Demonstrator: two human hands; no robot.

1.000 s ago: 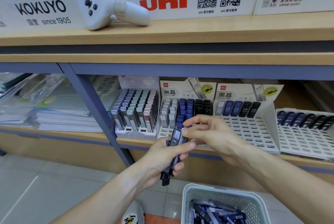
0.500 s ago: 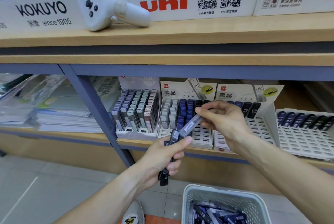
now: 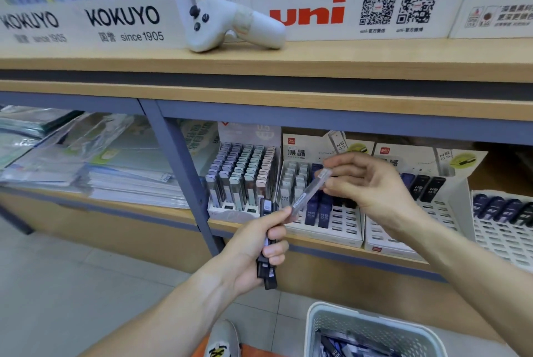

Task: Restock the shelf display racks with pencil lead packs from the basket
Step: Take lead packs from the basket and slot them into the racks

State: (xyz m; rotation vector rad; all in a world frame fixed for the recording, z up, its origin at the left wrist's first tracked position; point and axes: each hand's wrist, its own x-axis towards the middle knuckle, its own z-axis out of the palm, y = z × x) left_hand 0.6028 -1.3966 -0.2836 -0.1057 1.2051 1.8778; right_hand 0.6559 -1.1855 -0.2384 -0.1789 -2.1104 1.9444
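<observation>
Just above the left hand (image 3: 253, 244), whose grip is curled round a bundle (image 3: 266, 267), the right hand (image 3: 366, 183) pinches one pack (image 3: 310, 193); I'd seat it upright in a free rack (image 3: 343, 230) slot.

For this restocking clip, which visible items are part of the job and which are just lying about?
Part of the job:
- single lead pack pinched by right hand
- bundle of packs gripped by left hand
- display racks
- basket of packs

Lying about:
- white controller on upper shelf
- stacked plastic-wrapped booklets
- brand signs
</observation>
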